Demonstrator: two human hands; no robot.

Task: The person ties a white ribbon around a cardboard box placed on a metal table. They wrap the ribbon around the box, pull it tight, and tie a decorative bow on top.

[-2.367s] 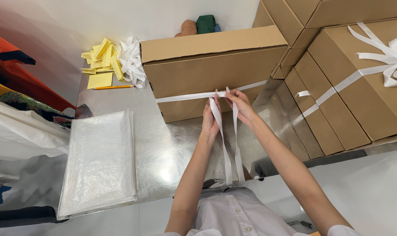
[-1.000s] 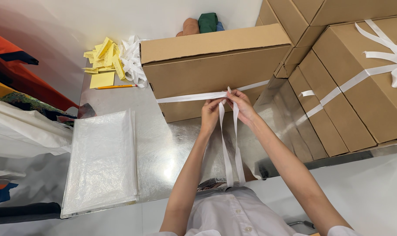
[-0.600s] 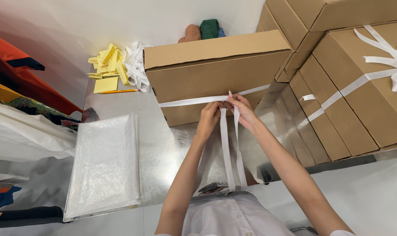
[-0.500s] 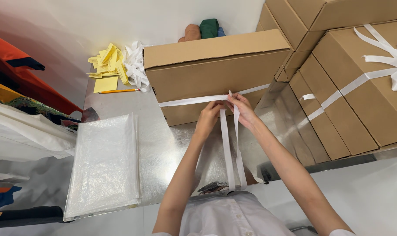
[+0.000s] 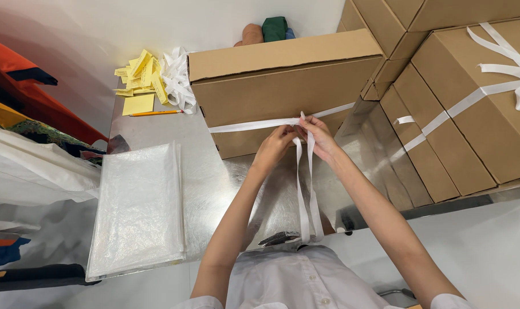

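Observation:
A long brown cardboard box (image 5: 283,86) stands on a shiny metal table (image 5: 208,189). A white ribbon (image 5: 243,125) runs across the box's front face. My left hand (image 5: 276,145) and my right hand (image 5: 317,134) meet at the middle of that face, both pinching the ribbon where its strands cross. Two loose ribbon tails (image 5: 307,194) hang from my fingers down toward my white shirt.
A stack of clear plastic bags (image 5: 138,209) lies at the table's left. Yellow paper slips (image 5: 140,74), a pencil (image 5: 154,113) and cut white ribbons (image 5: 177,77) sit at the back left. Stacked cardboard boxes (image 5: 460,114), one tied with a white bow, fill the right. Coloured cloth lies far left.
My hands have stayed at the ribbon crossing on the box front, shifting only slightly. The view has tilted a little.

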